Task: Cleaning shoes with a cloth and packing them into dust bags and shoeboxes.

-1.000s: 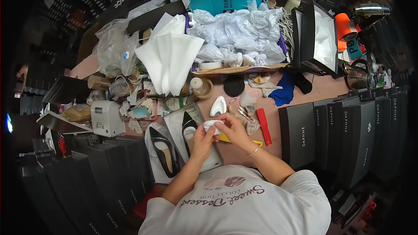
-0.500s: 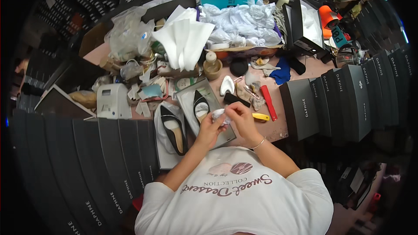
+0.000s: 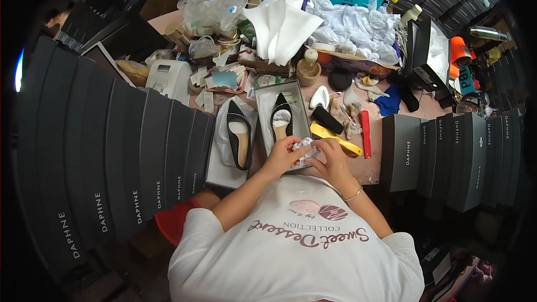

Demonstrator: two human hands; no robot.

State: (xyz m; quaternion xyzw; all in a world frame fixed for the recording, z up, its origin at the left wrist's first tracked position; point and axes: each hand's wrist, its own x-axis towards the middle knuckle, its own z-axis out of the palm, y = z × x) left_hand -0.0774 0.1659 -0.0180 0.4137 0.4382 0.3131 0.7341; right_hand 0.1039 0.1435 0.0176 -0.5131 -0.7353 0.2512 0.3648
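Note:
A crumpled wad of white tissue paper (image 3: pixel 306 147) is pinched between my two hands, over the near end of an open grey shoebox (image 3: pixel 302 102). My left hand (image 3: pixel 284 155) grips its left side. On the other side, my right hand (image 3: pixel 331 159) has its fingers curled onto the paper. Inside the box lies a black pointed shoe (image 3: pixel 278 102) with a ball of white paper in its opening. A matching black shoe (image 3: pixel 247 151) with a beige insole rests on white paper in the box part (image 3: pixel 221 177) to the left.
Right of my hands lie a yellow-handled tool (image 3: pixel 348 145), a red stick-like tool (image 3: pixel 366 134) and a black block (image 3: pixel 328 119). Dark shoeboxes stand in rows at left (image 3: pixel 128 156) and right (image 3: pixel 403 151). Behind are white sheets (image 3: pixel 282 25), a heap of crumpled paper (image 3: pixel 355 28) and a white device (image 3: pixel 169 80).
The whole view has shifted, so the table things appear farther right. My hands have spread slightly apart around the paper wad, which shows more between them.

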